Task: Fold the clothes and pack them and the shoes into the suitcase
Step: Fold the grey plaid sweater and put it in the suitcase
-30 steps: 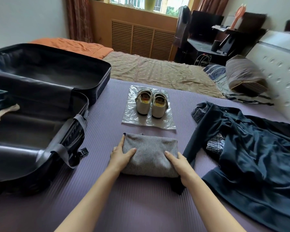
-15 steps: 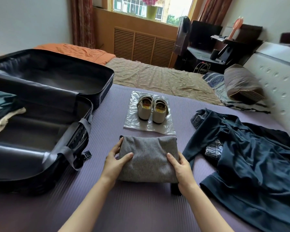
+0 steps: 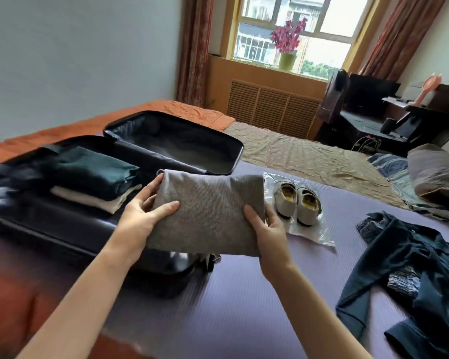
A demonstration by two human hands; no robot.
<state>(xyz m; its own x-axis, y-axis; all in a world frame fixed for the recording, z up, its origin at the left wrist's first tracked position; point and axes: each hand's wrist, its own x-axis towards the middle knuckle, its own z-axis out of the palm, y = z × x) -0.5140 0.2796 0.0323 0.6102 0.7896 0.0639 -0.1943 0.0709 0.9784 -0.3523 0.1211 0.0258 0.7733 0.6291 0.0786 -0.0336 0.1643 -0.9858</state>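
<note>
Folded grey knit garment now lifted off the purple mat, centre frame, left hand and right hand gripping its ends, over open black suitcase at left.

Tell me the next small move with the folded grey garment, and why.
Probably carry the folded grey knit garment left and lower it into the open black suitcase, beside the stack of folded dark green and cream clothes. The left hand and right hand grip it over the suitcase's edge, off the purple mat.
</note>
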